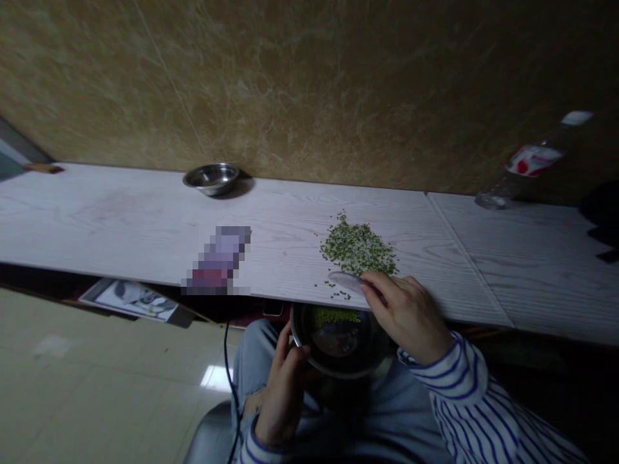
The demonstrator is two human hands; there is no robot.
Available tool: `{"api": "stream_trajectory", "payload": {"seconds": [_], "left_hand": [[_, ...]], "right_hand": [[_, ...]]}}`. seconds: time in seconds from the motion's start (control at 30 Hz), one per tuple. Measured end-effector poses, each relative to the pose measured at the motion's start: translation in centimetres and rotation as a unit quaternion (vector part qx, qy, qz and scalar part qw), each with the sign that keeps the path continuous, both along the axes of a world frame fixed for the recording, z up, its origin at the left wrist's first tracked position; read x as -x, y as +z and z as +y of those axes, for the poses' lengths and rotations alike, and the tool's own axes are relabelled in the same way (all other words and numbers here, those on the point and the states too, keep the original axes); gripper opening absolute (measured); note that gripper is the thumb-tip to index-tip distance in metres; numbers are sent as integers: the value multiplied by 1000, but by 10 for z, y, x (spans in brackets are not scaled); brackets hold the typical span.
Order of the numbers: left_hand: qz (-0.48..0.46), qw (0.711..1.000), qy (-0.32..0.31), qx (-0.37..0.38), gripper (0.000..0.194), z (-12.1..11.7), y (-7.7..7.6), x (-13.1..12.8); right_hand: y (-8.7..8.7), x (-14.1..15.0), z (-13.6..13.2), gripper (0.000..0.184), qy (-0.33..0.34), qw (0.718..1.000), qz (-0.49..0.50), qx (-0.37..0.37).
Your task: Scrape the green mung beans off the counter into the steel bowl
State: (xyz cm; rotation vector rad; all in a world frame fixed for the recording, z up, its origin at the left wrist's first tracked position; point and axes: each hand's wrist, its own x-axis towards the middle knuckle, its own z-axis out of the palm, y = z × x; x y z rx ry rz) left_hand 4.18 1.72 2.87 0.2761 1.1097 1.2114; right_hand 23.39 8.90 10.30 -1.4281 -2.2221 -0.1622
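Note:
My left hand [285,380] grips the left rim of a metal bowl [333,372], which I hold below the table's front edge. Small green beans, like mung beans [333,315], lie inside against its far wall. Between the thumb and fingers of my right hand [406,312] is a greyish spoon [344,280], its oval end low over the tabletop. Just beyond it, a loose pile of green beans [358,248] is spread on the wood, with a few strays near the edge.
A small steel bowl [211,183] stands by the wall. Left of the beans lies a pixelated flat object [220,258]. At right, a clear bottle [532,160] with a red-white label stands on the table [280,258]. Under the tabletop sits a printed box [135,299]; a black cable [228,367] hangs down.

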Motion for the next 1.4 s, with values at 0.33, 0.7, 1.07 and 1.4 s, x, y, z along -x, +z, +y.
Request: {"api": "stream_trajectory", "payload": {"seconds": [0.33, 0.7, 1.07, 1.4], "left_hand": [[-11, 1000, 0, 4, 70, 0, 1, 1], [-13, 1000, 10, -11, 62, 1, -5, 4], [-9, 1000, 17, -3, 68, 1, 0, 2], [-13, 1000, 14, -5, 67, 1, -3, 3]], "right_hand": [[-3, -2, -2, 13, 6, 1000, 2, 15], [-3, 0, 4, 16, 31, 999, 3, 21], [-2, 4, -6, 13, 54, 998, 7, 25], [0, 13, -15, 12, 58, 997, 27, 32]]}}
